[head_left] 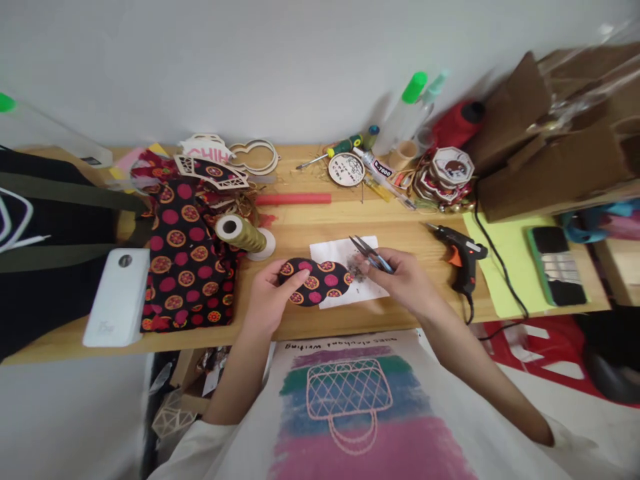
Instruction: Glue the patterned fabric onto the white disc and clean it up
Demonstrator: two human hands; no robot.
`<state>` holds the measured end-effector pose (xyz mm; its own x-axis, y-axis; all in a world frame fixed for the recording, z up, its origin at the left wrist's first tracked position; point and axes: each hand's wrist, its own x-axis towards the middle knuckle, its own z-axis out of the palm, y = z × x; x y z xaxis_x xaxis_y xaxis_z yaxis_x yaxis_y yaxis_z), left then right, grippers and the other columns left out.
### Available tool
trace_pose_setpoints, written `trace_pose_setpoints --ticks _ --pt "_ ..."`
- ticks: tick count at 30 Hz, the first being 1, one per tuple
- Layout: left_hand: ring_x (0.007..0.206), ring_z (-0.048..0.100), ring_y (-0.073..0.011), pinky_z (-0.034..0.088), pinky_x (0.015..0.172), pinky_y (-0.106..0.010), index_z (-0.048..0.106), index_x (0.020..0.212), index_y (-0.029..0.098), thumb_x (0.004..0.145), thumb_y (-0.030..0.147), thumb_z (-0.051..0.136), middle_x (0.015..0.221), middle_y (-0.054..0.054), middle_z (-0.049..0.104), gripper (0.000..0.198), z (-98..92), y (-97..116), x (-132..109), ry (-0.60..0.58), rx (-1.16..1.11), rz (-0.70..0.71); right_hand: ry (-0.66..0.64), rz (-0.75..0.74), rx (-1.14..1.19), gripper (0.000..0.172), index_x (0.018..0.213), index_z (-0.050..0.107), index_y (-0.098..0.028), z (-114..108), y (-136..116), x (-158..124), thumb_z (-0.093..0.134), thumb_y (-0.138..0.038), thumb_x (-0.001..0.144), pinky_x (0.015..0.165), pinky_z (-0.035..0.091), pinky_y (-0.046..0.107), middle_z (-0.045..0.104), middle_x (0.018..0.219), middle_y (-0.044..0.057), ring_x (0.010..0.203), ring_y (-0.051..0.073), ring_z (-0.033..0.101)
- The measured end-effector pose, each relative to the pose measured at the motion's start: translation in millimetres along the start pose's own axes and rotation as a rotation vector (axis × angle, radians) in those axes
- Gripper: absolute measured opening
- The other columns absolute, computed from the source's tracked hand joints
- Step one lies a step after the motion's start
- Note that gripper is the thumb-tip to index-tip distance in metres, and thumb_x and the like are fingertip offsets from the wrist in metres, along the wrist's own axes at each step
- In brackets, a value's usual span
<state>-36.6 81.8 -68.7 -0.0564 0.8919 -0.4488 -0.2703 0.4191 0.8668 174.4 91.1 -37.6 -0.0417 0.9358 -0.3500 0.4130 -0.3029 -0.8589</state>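
My left hand [267,297] is closed on a gourd-shaped piece covered in black fabric with pink and orange dots [315,281], holding it just above the wooden table [320,227]. My right hand [405,280] grips small thread snips [371,253], their blades pointing up and left toward the piece's right end. Under both lies a white paper sheet [345,257] with a few dark scraps on it.
A folded length of the same dotted fabric [187,267] and a gold thread spool [240,232] lie left. A white box [119,297] sits at the left edge. A black glue gun [460,257], a phone [555,263], wooden cut-outs [257,157], bottles and cardboard crowd the back and right.
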Motion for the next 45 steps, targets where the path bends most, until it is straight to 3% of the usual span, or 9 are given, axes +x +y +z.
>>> trace_pose_setpoints --ticks 3,9,14,18,23,27,35,38,45 --pt "0.062 0.065 -0.0119 0.053 0.061 -0.021 0.071 0.077 0.014 0.058 0.030 0.082 0.073 -0.002 0.072 0.027 -12.1 2 7 -0.027 -0.021 0.000 0.038 0.041 -0.070 0.027 0.084 0.063 -0.017 4 -4 5 0.064 -0.034 0.063 0.053 0.037 0.024 0.063 0.069 0.000 0.056 0.011 0.049" --pt "0.064 0.063 -0.0100 0.052 0.064 -0.020 0.071 0.077 0.015 0.061 0.028 0.081 0.071 0.001 0.071 0.023 -29.5 14 14 -0.078 -0.073 0.006 0.112 0.145 -0.225 0.017 0.064 0.064 -0.017 8 -18 9 0.068 -0.034 0.063 0.055 0.034 0.027 0.060 0.059 0.001 0.055 0.013 0.047" --pt "0.065 0.063 -0.0096 0.051 0.066 -0.021 0.070 0.076 0.015 0.061 0.029 0.081 0.072 0.001 0.070 0.023 -28.1 22 10 -0.110 -0.089 -0.023 -0.049 0.185 -0.006 0.032 0.072 0.065 -0.017 9 -38 -3 0.062 -0.049 0.072 0.054 0.034 0.026 0.059 0.061 0.000 0.055 0.011 0.047" --pt "0.064 0.062 -0.0099 0.051 0.065 -0.021 0.069 0.075 0.014 0.059 0.026 0.082 0.072 0.001 0.070 0.023 -18.4 25 9 -0.106 -0.079 -0.042 -0.187 0.118 0.188 0.032 0.074 0.065 -0.016 18 -44 -8 0.072 -0.046 0.063 0.053 0.033 0.024 0.058 0.064 -0.001 0.056 0.009 0.044" --pt "0.071 0.065 -0.0143 0.051 0.070 -0.026 0.068 0.080 0.016 0.053 0.029 0.084 0.078 -0.001 0.072 0.034 0.5 20 5 -0.025 -0.201 -0.048 -0.074 0.132 0.347 0.033 0.055 0.052 -0.017 26 -34 -1 0.073 -0.043 0.061 0.043 0.021 0.022 0.045 0.047 -0.006 0.043 0.005 0.031" --pt "0.078 0.065 -0.0176 0.051 0.067 -0.028 0.066 0.085 0.018 0.049 0.035 0.086 0.084 -0.004 0.072 0.044 20.2 5 -6 -0.088 -0.331 -0.089 -0.097 0.180 0.550 0.036 0.053 0.048 -0.017 24 -20 0 0.074 -0.042 0.061 0.039 0.012 0.022 0.047 0.045 -0.007 0.037 0.003 0.023" --pt "0.078 0.063 -0.0124 0.050 0.066 -0.022 0.065 0.084 0.019 0.059 0.022 0.080 0.082 0.001 0.070 0.030 61.7 -16 -13 0.015 -0.417 -0.130 0.034 0.098 0.617 0.026 0.062 0.057 -0.016 16 1 -8 0.078 -0.031 0.057 0.046 0.030 0.021 0.050 0.051 -0.007 0.046 0.005 0.037" --pt "0.082 0.065 -0.0135 0.051 0.071 -0.023 0.065 0.090 0.019 0.058 0.019 0.079 0.084 0.000 0.071 0.035 65.6 -16 -13 0.031 -0.414 -0.149 0.106 0.080 0.585 0.027 0.067 0.060 -0.017 14 3 -9 0.079 -0.032 0.055 0.050 0.038 0.023 0.054 0.056 -0.005 0.051 0.008 0.044" --pt "0.062 0.062 -0.0109 0.047 0.053 -0.021 0.064 0.084 0.015 0.055 0.020 0.080 0.073 0.000 0.068 0.033 64.4 -14 -9 0.058 -0.332 -0.200 0.155 0.029 0.468 0.021 0.069 0.060 -0.017 17 10 -9 0.073 -0.032 0.061 0.052 0.042 0.024 0.056 0.059 -0.002 0.054 0.009 0.047"
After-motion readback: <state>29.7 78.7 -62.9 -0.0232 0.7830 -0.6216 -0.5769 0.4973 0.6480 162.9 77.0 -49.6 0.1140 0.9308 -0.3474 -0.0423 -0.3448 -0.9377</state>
